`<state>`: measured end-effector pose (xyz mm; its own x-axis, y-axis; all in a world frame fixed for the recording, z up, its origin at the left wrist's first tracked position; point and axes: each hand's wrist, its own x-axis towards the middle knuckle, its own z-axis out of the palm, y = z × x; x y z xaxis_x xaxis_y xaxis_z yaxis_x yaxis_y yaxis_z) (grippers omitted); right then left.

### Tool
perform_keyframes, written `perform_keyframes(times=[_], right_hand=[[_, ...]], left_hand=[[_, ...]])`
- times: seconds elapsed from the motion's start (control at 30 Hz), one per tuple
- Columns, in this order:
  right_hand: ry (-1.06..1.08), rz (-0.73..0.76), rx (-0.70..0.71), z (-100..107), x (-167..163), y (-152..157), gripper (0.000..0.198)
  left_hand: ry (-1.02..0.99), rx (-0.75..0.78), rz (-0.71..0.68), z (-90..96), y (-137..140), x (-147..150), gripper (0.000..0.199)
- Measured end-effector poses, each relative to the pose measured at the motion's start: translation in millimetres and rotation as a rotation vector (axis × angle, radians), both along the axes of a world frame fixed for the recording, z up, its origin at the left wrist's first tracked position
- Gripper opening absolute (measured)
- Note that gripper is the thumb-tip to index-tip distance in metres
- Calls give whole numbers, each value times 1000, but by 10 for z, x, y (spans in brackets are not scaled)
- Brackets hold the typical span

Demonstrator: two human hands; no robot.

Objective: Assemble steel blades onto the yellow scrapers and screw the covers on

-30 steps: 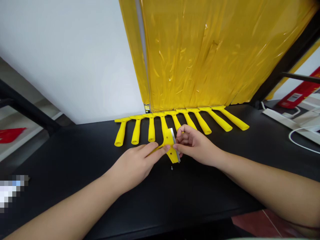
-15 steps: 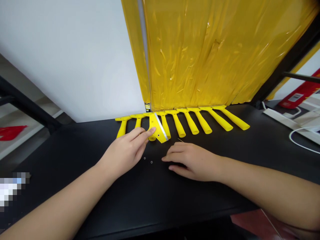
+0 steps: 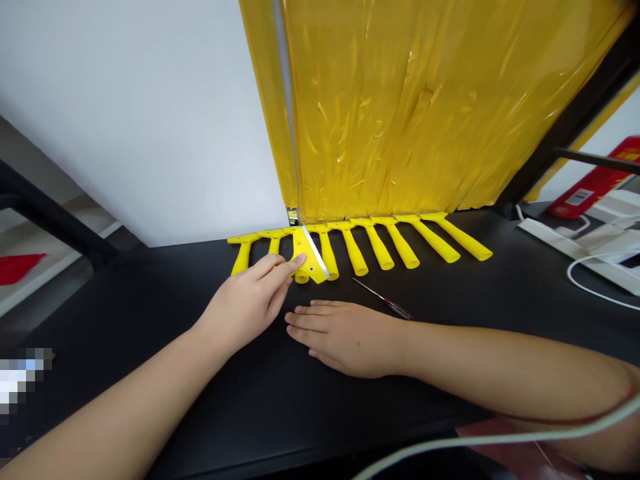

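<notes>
Between thumb and fingers, my left hand [image 3: 250, 293] grips a yellow scraper [image 3: 313, 261] with a pale metal strip along one edge. It is held just above the black table [image 3: 215, 400], in front of a row of similar yellow handled tools [image 3: 381, 248]. My right hand [image 3: 350, 339] lies palm down on the table with its fingers stretched to the left. A thin screwdriver [image 3: 387, 303] with a clear, dark-tipped handle lies just beyond that hand. The two small metal rings or nuts are out of sight, where the right hand now lies.
Yellow plastic film [image 3: 380, 120] and a white panel [image 3: 150, 120] rise along the back. At the right stand a red package [image 3: 585, 187] and white racks with a cable. Another white cable [image 3: 480, 440] crosses the lower right. Black frame posts flank the table.
My right hand has moved left and flattened over the spot where the two small metal pieces lay. More of the screwdriver shows now. My left hand still holds the scraper in nearly the same place.
</notes>
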<state>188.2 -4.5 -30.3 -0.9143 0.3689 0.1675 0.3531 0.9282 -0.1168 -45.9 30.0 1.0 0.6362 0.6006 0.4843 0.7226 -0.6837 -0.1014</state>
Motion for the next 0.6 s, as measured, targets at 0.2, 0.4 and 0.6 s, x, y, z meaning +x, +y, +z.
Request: perform_keyframes(times=[0.2, 0.4, 0.6], right_hand=[[21, 45, 61, 96, 230, -20, 37], [-38, -6, 2, 266, 376, -28, 23], [-112, -108, 34, 263, 452, -37, 20]], left_hand=[[52, -26, 0, -50, -9, 11, 43], [98, -26, -4, -82, -61, 71, 42], [125, 0, -49, -102, -70, 75, 40]])
